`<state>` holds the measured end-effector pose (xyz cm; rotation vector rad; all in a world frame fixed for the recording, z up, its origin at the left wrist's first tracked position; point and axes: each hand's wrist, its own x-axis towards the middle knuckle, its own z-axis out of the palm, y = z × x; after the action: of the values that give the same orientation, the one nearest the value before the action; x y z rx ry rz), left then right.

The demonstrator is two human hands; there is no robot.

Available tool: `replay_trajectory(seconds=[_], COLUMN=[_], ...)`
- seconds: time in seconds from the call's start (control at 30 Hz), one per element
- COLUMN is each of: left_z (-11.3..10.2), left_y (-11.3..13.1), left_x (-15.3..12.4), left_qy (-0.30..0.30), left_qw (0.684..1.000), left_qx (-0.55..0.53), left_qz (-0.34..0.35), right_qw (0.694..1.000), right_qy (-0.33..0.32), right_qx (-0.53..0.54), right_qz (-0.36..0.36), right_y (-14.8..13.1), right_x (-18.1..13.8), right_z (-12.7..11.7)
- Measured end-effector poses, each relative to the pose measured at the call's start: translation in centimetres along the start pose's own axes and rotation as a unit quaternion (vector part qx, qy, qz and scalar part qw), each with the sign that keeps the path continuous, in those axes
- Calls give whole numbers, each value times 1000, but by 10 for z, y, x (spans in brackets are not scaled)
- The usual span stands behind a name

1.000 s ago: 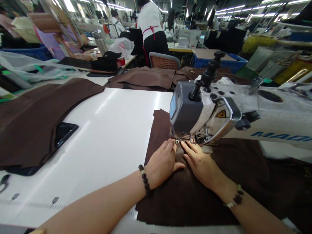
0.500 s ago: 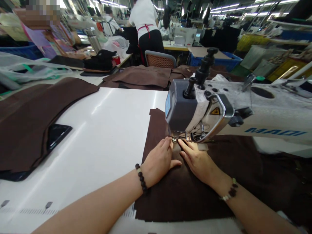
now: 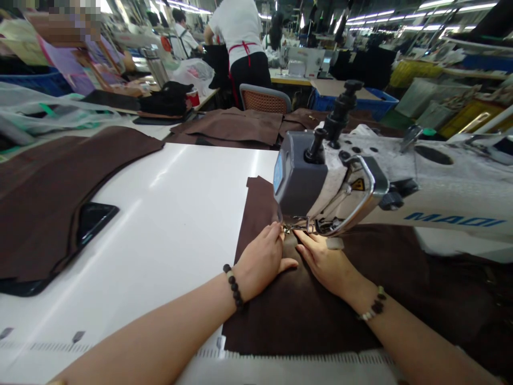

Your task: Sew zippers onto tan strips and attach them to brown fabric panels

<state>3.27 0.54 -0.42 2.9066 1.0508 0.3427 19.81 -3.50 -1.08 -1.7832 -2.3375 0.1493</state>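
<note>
A dark brown piece of cloth (image 3: 304,321) lies flat under the sewing machine's head (image 3: 304,176). My left hand (image 3: 262,256) rests on it left of the presser foot (image 3: 287,229), fingertips close to the foot and thumb stretched to the right. On the other side, my right hand (image 3: 326,262) lies flat on the cloth, its fingers extended toward the foot. Both hands press from above and grip nothing. The needle's tip is too small to make out.
More brown cloth pieces (image 3: 72,182) lie on the left over a black, glossy-edged object (image 3: 98,219). Further brown cloth (image 3: 240,125) is heaped behind the white table (image 3: 172,230). Beyond stand a chair (image 3: 264,100), a blue crate (image 3: 372,107) and a person in a white shirt (image 3: 236,32).
The cloth has slid slightly away from me under the machine, so its near edge now uncovers the ruler marks. My hands keep almost the same place beside the presser foot.
</note>
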Motion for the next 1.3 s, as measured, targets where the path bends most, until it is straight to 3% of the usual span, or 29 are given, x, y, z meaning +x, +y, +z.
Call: replay_trajectory(seconds=[0.6, 0.9, 1.13, 1.3], left_z=[-1, 2, -8, -13], left_y=[0, -5, 7, 16], left_x=[0, 3, -34, -56], left_qy=[0, 4, 11, -5], left_qw=[1000, 1000, 999, 999], left_qx=[6, 0, 25, 16], left_qz=[4, -2, 47, 31], right_qw=[1000, 999, 1000, 999], right_qy=[1, 38, 6, -3], right_qx=[-20, -1, -27, -36], right_qz=[-5, 14, -5, -3], right_y=[-1, 1, -27, -40], right_x=[-3, 1, -46, -70], right_z=[-1, 2, -6, 1])
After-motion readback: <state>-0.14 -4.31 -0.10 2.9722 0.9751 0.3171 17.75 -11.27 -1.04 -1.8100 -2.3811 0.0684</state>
